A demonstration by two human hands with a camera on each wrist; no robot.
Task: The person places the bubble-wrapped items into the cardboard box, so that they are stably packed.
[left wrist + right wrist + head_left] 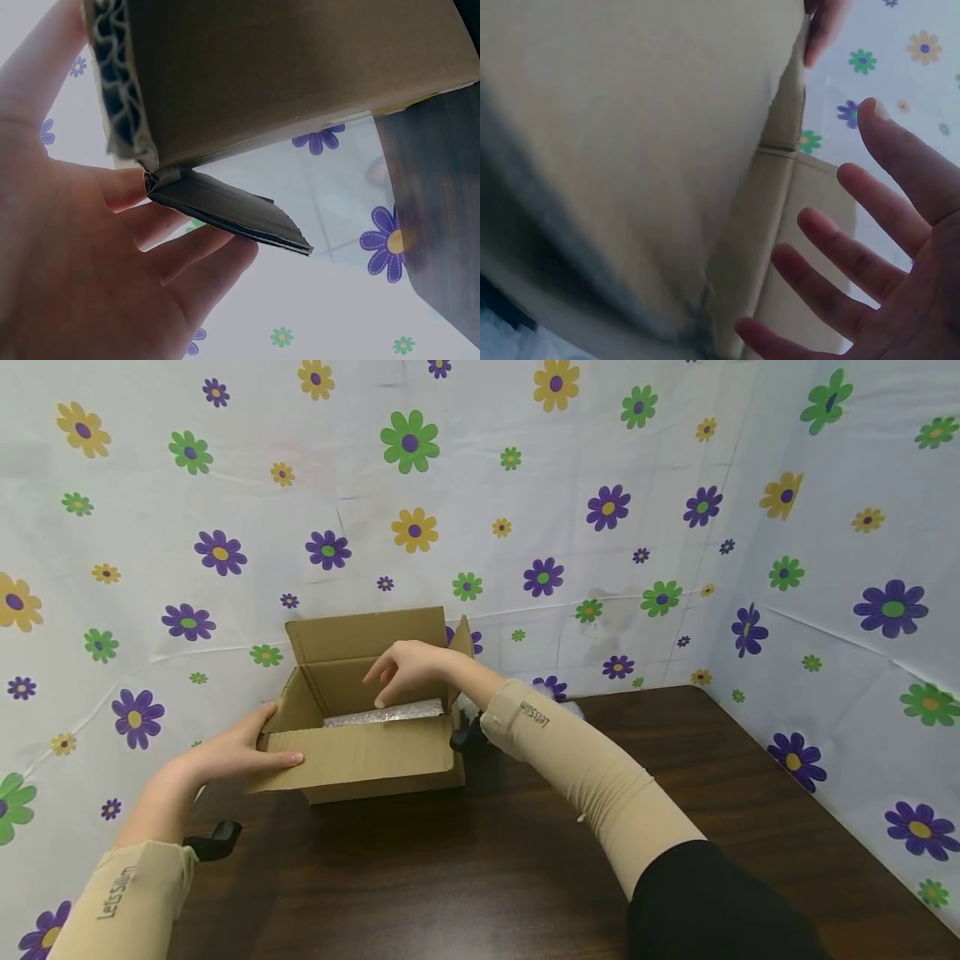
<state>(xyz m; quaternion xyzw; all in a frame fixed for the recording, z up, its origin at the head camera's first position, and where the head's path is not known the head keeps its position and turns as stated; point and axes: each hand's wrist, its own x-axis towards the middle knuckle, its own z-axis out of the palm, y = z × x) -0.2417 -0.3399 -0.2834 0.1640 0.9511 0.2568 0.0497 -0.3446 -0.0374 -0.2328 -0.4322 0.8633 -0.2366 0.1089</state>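
From where I stand, the left grip (pixel 232 752), a bare hand, holds the left end of one open brown corrugated cardboard box (pixel 390 795), its thumb on the near flap. The right grip (pixel 420 668), the other bare hand, is loosely spread and holds nothing above the opening; I can't tell whether it touches the one silvery bubble-wrapped bundle (pixel 397 712) inside. The box's far and right flaps stand up; the near one folds outward. Two beige stretch sleeves (pixel 562 752) each read "Let'sSlim", and each has one black device (pixel 217 842) at its wrist end. Crumpled clear plastic (pixel 572 710) lies right of the box. The box sits at the far left of one dark-brown wood-grain surface (pixel 450 877), with room near and right, up to its rounded far-right corner. White flower-printed sheeting (pixel 465 510) hangs beyond.
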